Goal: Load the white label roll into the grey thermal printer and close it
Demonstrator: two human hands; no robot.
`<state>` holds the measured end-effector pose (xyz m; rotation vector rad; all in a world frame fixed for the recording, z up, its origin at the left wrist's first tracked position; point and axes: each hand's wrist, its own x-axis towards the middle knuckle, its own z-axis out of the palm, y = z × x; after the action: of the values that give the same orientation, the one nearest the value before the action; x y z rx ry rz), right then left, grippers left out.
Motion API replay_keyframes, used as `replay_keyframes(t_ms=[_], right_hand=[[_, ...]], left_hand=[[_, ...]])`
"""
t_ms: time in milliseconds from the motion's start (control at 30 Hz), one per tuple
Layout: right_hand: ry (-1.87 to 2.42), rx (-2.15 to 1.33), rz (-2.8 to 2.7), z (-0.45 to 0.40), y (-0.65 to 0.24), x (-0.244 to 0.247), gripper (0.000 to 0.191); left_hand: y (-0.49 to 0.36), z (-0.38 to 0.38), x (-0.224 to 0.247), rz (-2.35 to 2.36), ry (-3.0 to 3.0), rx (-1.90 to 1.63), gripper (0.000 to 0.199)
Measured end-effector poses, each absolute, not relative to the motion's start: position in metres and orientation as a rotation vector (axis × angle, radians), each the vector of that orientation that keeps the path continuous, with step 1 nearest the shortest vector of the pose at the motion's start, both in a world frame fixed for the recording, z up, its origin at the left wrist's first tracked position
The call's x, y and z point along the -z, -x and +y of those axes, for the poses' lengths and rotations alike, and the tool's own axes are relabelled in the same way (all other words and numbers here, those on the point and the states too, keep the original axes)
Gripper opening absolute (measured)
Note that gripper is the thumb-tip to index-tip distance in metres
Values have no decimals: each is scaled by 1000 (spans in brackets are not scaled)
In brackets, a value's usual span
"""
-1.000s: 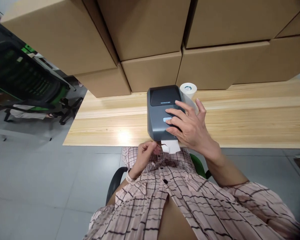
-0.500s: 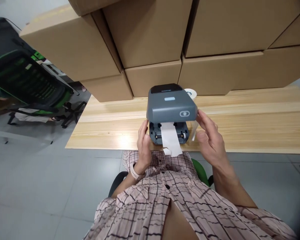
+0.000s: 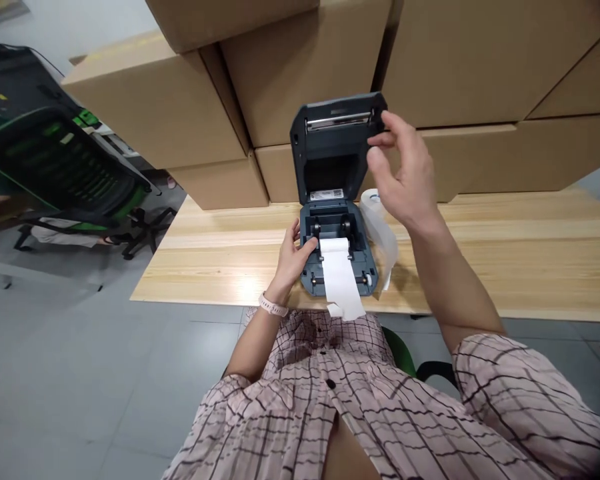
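A dark grey label printer (image 3: 307, 283) stands on the table with its lid (image 3: 300, 157) swung up, the inner side facing me. Inside lies a small roll of white paper (image 3: 336, 245), its strip running over the front edge with a torn end. My left hand (image 3: 293, 260) grips the printer's left side, thumb over the rim and fingers outside. At the lid's upper right edge is my right hand (image 3: 405, 170), fingers bent against it and thumb close by. A larger white label roll (image 3: 369, 198) stands right of the printer, a loose strip trailing forward.
Stacked cardboard boxes (image 3: 310, 80) line the back of the wooden table (image 3: 220, 253), close behind the raised lid. Off to the left is a black and green office chair (image 3: 55, 153). The table's front edge runs close to my lap.
The printer lid has gone from slightly raised to nearly upright, baring the paper roll. My right hand rose with it; my left hand shifted onto the printer's side rim.
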<state>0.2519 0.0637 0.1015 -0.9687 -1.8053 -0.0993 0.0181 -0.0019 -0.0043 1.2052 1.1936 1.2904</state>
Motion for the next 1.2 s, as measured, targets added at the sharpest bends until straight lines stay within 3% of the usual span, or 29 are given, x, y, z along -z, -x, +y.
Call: replay_keyframes(t_ms=[100, 300, 533, 700, 933, 1000, 1067, 1200], right_hand=[[1066, 204, -1870, 63, -240, -101, 38], [963, -69, -2561, 31, -214, -58, 46], [922, -408, -2617, 27, -216, -44, 33], [910, -547, -2641, 28, -218, -56, 34], [481, -1120, -1971, 4, -274, -75, 32], [346, -1094, -1807, -9, -308, -69, 24], [306, -1014, -1607, -24, -339, -57, 34], [797, -817, -1202, -49, -378, -21, 41]], left_hand=[[-18, 2, 4, 1187, -1224, -1290, 81], [-16, 2, 0, 1190, -1261, -1277, 79], [-15, 3, 2, 1174, -1243, -1238, 103], [-4, 6, 1, 1206, -1464, -1169, 98], [3, 2, -6, 1312, -1750, -1017, 88], [1, -1, -7, 1344, -1745, -1014, 87], [-1, -3, -9, 1363, -1730, -1019, 85], [-3, -3, -9, 1369, -1704, -1058, 75]])
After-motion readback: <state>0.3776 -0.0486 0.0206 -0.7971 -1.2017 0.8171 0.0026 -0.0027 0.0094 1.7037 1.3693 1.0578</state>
